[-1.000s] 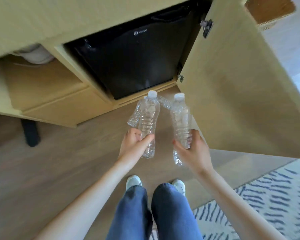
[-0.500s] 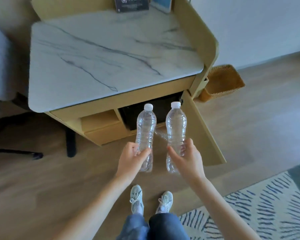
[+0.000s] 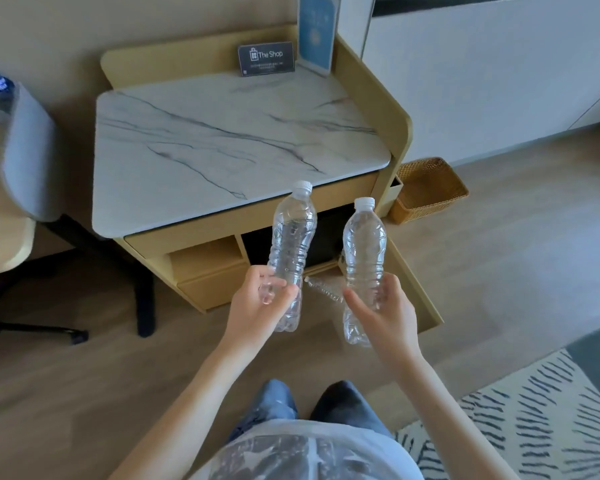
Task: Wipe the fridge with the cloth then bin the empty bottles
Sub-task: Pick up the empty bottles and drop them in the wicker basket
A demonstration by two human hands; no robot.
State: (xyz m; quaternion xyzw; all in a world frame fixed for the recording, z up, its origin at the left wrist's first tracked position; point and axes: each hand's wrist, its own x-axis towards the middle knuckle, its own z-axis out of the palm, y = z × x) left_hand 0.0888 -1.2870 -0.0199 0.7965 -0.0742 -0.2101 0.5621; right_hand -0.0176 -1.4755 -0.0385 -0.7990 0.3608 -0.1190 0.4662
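Left hand (image 3: 257, 308) and right hand (image 3: 387, 311) each clench a clear bottle (image 3: 293, 237) (image 3: 364, 244); fridge (image 3: 323, 233) mostly hidden behind them.

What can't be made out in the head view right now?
- Fridge: mostly hidden by the marble top and both bottles.
- Third bottle on the floor: partly covered by the right hand.
- Small print on The Shop card: too small.
- Cloth: not in view.
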